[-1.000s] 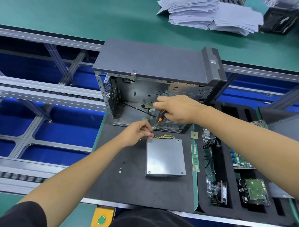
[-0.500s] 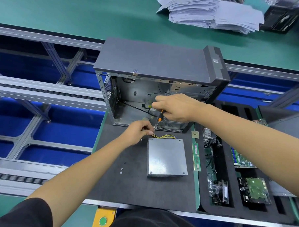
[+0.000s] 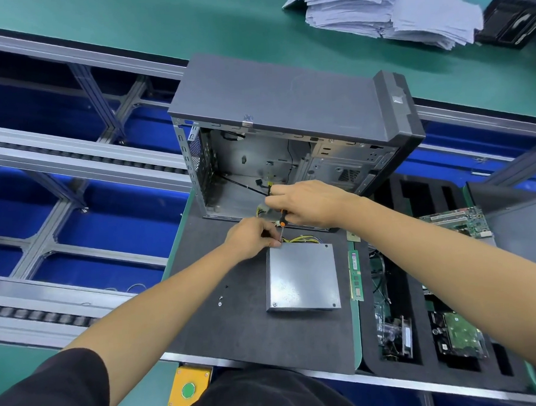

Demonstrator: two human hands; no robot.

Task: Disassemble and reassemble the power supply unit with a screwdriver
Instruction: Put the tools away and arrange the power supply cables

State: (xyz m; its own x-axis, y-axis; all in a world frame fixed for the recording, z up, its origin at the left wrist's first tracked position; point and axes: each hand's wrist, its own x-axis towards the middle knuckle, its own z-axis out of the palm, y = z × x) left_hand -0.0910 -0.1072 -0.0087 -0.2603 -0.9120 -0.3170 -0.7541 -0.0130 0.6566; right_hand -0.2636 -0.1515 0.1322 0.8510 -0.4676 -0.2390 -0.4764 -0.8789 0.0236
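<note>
Button (image 3: 188,390): green, on a yellow box at the near edge, right below us.
Mat (image 3: 235,327): dark grey sheet on the table, carrying the work.
Screws (image 3: 220,300): a few tiny ones loose on the mat, left of the PSU and apart from it.
PSU (image 3: 302,276): grey metal box lying flat on the mat, out of the case, screws showing at its corners.
RAM stick (image 3: 355,275): green, lying just beside the PSU's right edge.
Tray (image 3: 415,303): black foam to the right, pockets holding boards and a drive.
Wires (image 3: 302,240): yellow bundle coming off the PSU's far edge.
Left hand (image 3: 253,238): fingers curled, pinching at the PSU's far-left corner by the wires; what it pinches is too small to tell.
Screwdriver (image 3: 282,224): orange collar, thin shaft pointing down to that same corner.
Right hand (image 3: 309,202): wrapped round the screwdriver handle, just above the left hand.
Case (image 3: 289,146): open grey tower standing behind the hands, inside stripped bare.
Papers (image 3: 384,13): untidy white stack on the far green table.
</note>
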